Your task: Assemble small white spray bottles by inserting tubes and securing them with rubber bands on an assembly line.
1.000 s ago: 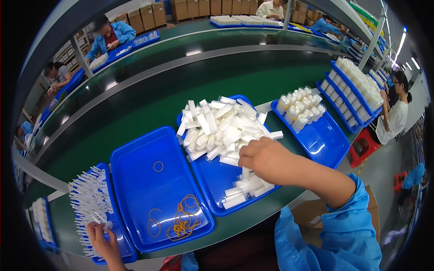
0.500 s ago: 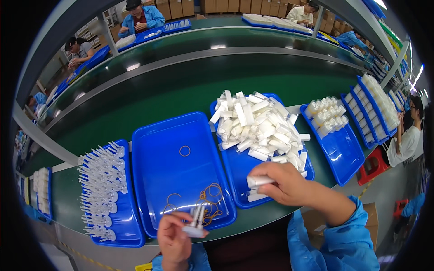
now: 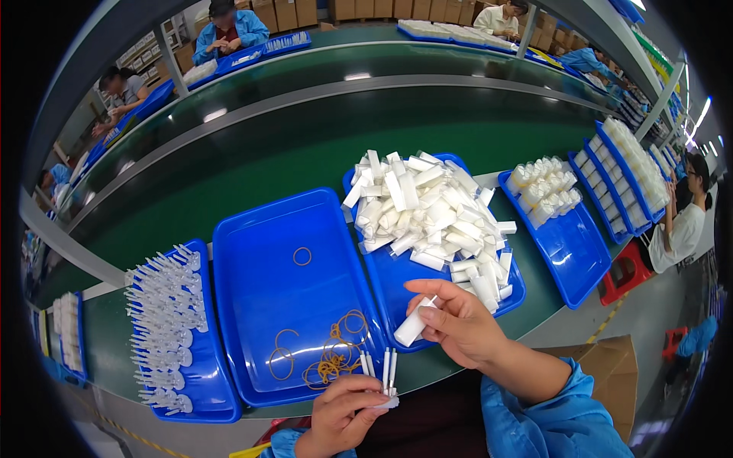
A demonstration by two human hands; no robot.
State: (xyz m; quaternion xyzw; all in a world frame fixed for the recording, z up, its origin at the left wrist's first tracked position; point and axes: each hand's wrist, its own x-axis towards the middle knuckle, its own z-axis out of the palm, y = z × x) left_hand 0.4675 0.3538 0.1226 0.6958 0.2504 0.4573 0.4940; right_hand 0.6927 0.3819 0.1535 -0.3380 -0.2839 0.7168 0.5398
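Workshop with a long green counter (image 3: 107, 328), people at work across the far side, cardboard boxes behind them. One person (image 3: 678, 233) in a white top sits far right by a red stool (image 3: 626, 276).

On our counter, blue trays in a row. Leftmost tray (image 3: 211, 374): rows of thin-stemmed white pieces (image 3: 162, 320). Next tray (image 3: 275, 221): tangle of rubber bands (image 3: 330, 368) at the near end, one loose band (image 3: 295, 258) farther up. Third tray (image 3: 389, 284): big messy heap of white packets (image 3: 427, 200), spread over the far part and right side. Fourth tray (image 3: 563, 248): clear-wrapped white bundles (image 3: 544, 187) at its far end. Past it, stacked trays (image 3: 622, 179) filled with more white stuff.

Left hand (image 3: 347, 412): grip closed, fingers and thumb around the base of a stemmed piece (image 3: 391, 372), stems pointing up, just off the near edge of the rubber-band tray. Right hand (image 3: 462, 324): grip pinched, thumb against fingers, on one white packet (image 3: 411, 328), held tilted over the near edge of the third tray. We see the two held things near each other, apart.
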